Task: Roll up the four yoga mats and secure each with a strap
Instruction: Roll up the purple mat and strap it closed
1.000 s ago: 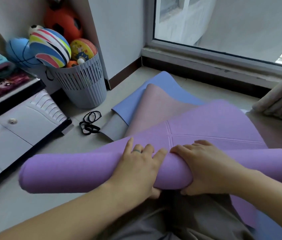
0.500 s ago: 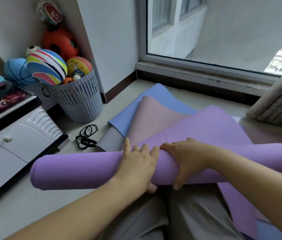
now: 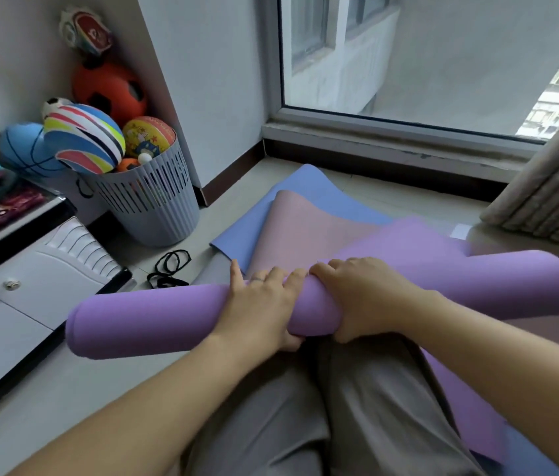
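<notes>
On the floor, both hands, left hand (image 3: pixel 257 304) and right hand (image 3: pixel 364 297), curl around the purple mat (image 3: pixel 154 317), still rolling (straps (image 3: pixel 168 269) wait nearby).

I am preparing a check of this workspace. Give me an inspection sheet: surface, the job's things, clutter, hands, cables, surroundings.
Surface: pale floor, partly covered by mats.
Job's things: purple mat mostly rolled, a flat part left; pink mat and blue mat flat beneath it; black straps loose on the floor beside them.
Clutter: grey basket full of balls; white drawer unit.
Hands: left hand and right hand grip the purple roll side by side.
Cables: nothing seen.
Surroundings: window, curtain.
</notes>
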